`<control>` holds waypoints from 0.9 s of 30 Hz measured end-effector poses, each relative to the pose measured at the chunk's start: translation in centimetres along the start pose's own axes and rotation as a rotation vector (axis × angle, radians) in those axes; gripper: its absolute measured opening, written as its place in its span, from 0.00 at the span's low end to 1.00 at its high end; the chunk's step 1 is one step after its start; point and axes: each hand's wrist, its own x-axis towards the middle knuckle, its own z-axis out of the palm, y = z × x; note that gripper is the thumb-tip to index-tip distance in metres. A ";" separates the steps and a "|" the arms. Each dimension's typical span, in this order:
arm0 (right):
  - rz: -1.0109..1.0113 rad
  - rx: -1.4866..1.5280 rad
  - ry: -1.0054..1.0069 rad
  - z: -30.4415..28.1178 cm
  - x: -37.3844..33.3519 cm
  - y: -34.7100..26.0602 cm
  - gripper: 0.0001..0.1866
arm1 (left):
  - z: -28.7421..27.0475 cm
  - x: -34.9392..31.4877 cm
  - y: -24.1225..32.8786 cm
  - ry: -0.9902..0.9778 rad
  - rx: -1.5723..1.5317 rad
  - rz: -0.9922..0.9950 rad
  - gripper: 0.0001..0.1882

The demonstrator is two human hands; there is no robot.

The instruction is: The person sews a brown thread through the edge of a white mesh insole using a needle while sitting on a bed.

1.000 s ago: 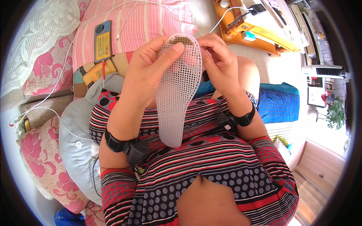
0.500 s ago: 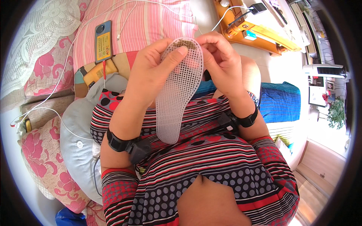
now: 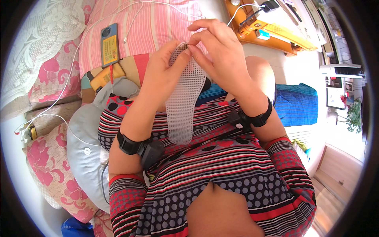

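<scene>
Clearly, the white mesh sheet (image 3: 181, 114), which has the shape of an insole, is in front of the striped dress (image 3: 221, 162); its long axis runs from near to far, and its far end lies between the two hands. It looks thin and partly see-through, full of small square holes, with a small brownish patch (image 3: 183, 47) at the far tip. The left hand (image 3: 166, 69) grips it from the left, the thumb on top. The right hand (image 3: 221, 51) is at the same tip from the right, thumb and forefinger close together; whether they pinch something thin there, I cannot tell. Farther left, a phone (image 3: 109, 45) lies on pink striped cloth (image 3: 158, 25); to the right is blue cloth (image 3: 296, 103).
</scene>
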 end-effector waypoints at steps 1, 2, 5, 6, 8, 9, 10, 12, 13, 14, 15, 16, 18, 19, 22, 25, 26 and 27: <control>-0.044 -0.022 -0.011 0.3 0.1 0.1 0.06 | 0.1 0.0 0.0 -0.021 -0.031 -0.033 0.08; -0.066 -0.049 -0.033 0.5 0.1 0.2 0.07 | 0.0 0.1 0.0 -0.015 -0.029 -0.029 0.08; 0.038 0.124 -0.025 0.6 -0.2 0.0 0.07 | -0.4 0.3 -0.3 -0.026 -0.059 -0.125 0.08; 0.065 0.137 -0.041 0.5 -0.3 -0.1 0.07 | -0.6 0.4 -0.5 -0.031 -0.023 -0.124 0.08; 0.062 0.156 -0.072 0.1 -0.6 -0.3 0.09 | -0.6 0.7 -1.2 -0.031 0.011 -0.127 0.09; 0.028 0.156 -0.062 -0.1 -0.7 -0.4 0.09 | -0.6 1.0 -1.6 -0.062 0.051 -0.113 0.09; 0.144 0.208 -0.098 -0.2 -0.8 -0.5 0.09 | -0.6 1.1 -2.0 -0.091 0.103 -0.114 0.09; 0.256 0.261 -0.131 -0.2 -0.9 -0.6 0.09 | -0.7 1.2 -2.9 -0.068 0.113 -0.132 0.09; 0.378 0.380 -0.194 -0.2 -0.8 -0.6 0.08 | -0.7 1.3 -3.4 -0.053 0.108 -0.140 0.09; 0.491 0.504 -0.228 -0.2 -0.7 -0.7 0.07 | -0.8 1.4 -3.8 -0.045 0.133 -0.171 0.09; 0.499 0.502 -0.252 -0.4 -0.7 -0.7 0.07 | -1.0 1.5 -4.2 -0.049 0.171 -0.178 0.10; 0.591 0.725 -0.245 -0.7 -0.5 -0.8 0.06 | -1.2 1.7 -4.5 -0.061 0.188 -0.175 0.10; 0.679 0.956 -0.235 -1.9 -0.3 -0.9 0.05 | -1.6 2.2 -5.0 -0.026 0.387 -0.116 0.11; 0.653 1.074 -0.170 -3.2 -0.2 -0.8 0.05 | -1.9 2.4 -5.1 -0.007 0.563 -0.069 0.11; 0.628 1.195 -0.034 -7.3 0.1 0.0 0.07 | -2.9 3.1 -4.9 -0.019 0.561 -0.148 0.11; 0.793 1.209 0.015 -10.1 -0.9 -0.3 0.07 | -3.3 3.5 -4.2 -0.041 0.436 -0.090 0.11; 0.829 1.183 0.019 -10.5 -1.4 -0.5 0.08 | -3.1 3.4 -4.1 -0.032 0.451 -0.128 0.11; 0.832 1.182 0.015 -10.5 -1.9 -0.9 0.08 | -2.8 3.2 -4.2 -0.044 0.544 -0.121 0.10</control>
